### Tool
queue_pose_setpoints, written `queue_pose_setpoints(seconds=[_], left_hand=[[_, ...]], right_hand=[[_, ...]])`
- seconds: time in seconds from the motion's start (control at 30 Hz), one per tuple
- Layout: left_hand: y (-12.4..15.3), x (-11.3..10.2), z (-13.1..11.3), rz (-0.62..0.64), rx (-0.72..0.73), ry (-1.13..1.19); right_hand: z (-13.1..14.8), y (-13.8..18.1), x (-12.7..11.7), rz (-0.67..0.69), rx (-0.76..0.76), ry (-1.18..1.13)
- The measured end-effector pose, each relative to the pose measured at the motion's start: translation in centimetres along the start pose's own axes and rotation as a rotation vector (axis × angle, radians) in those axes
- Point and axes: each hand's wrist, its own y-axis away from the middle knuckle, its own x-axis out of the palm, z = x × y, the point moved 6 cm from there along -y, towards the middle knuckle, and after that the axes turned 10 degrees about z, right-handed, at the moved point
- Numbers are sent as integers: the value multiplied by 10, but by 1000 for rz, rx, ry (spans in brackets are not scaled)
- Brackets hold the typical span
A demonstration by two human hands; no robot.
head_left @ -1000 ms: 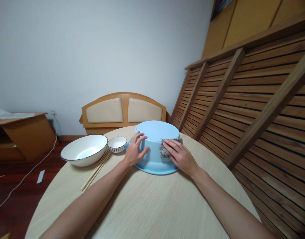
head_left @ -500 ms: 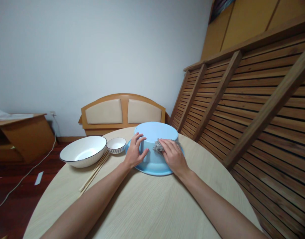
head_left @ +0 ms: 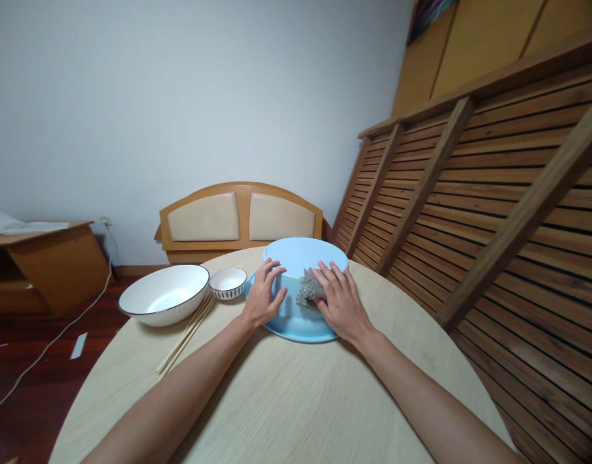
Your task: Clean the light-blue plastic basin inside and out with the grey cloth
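Observation:
A light blue plastic basin (head_left: pixel 303 254) stands upside down on the round wooden table (head_left: pixel 286 393). My left hand (head_left: pixel 264 293) grips its left side, fingers curved over the upper edge. My right hand (head_left: pixel 339 299) lies flat against the basin's near wall, fingers spread, pressing a grey cloth (head_left: pixel 306 288) onto it. The cloth sticks out to the left from under my fingers.
Left of the basin are a small patterned bowl (head_left: pixel 227 282), a large white bowl (head_left: pixel 163 301) and a pair of chopsticks (head_left: pixel 187 334). A wooden bench back (head_left: pixel 240 216) stands behind the table, a slatted wooden frame (head_left: pixel 474 212) leans at the right, and a low cabinet (head_left: pixel 44 264) is at the left.
My right hand has slid the grey cloth leftward along the basin's side, with the fingers now pointing more upward. My left hand has kept its hold on the basin.

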Motion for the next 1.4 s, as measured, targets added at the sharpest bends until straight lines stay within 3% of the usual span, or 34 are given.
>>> queue_pose_setpoints(seconds=[0.3, 0.5, 0.7, 0.97, 1.27, 1.33, 1.4], left_hand=[[0, 0, -2, -17, 22, 13], [0, -1, -2, -6, 15, 6], [0, 0, -1, 3, 1, 7], [0, 0, -1, 3, 5, 10], [0, -1, -2, -1, 15, 13], [0, -1, -2, 1, 10, 15], [0, -1, -2, 3, 6, 15]], right_hand=[[4, -2, -2, -57, 53, 10], [-11, -1, -17, -165, 154, -120], [-22, 4, -25, -212, 162, -158], [-13, 8, -35, -146, 50, -52], [27, 11, -24, 71, -473, -196], [24, 12, -23, 80, -442, -307], [14, 11, -23, 1, -309, -405]])
